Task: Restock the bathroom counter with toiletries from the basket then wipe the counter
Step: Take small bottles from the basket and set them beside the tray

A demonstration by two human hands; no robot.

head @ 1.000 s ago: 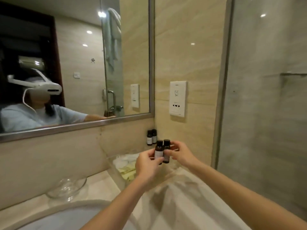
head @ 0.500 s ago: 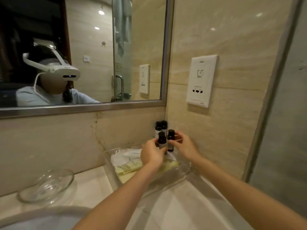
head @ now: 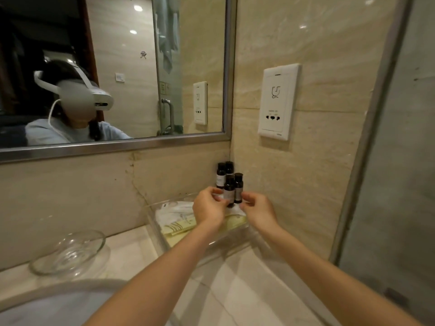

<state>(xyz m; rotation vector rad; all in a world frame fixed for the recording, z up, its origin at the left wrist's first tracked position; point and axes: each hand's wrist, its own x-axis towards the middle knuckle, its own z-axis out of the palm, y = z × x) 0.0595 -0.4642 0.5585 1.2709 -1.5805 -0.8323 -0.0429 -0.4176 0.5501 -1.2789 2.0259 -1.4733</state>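
Observation:
Two small dark toiletry bottles are held side by side over the back corner of the counter. My left hand [head: 209, 209] pinches the nearer bottle [head: 229, 192] by its lower part. My right hand [head: 257, 211] pinches the other bottle [head: 238, 188]. Behind them two more dark bottles [head: 222, 175] stand in the corner against the wall. Below my hands sits a clear tray [head: 157, 222] holding white and yellow packets. The bottles' bases are hidden by my fingers.
A clear glass dish [head: 68, 251] sits on the pale marble counter [head: 235, 290] at the left. The sink's rim [head: 58, 288] curves along the bottom left. A mirror and a white wall socket [head: 277, 102] hang above; a glass shower panel [head: 400, 184] borders the right.
Both hands have carried the two bottles forward and lower, toward the corner where the other two bottles stand. The camera has moved closer to the wall.

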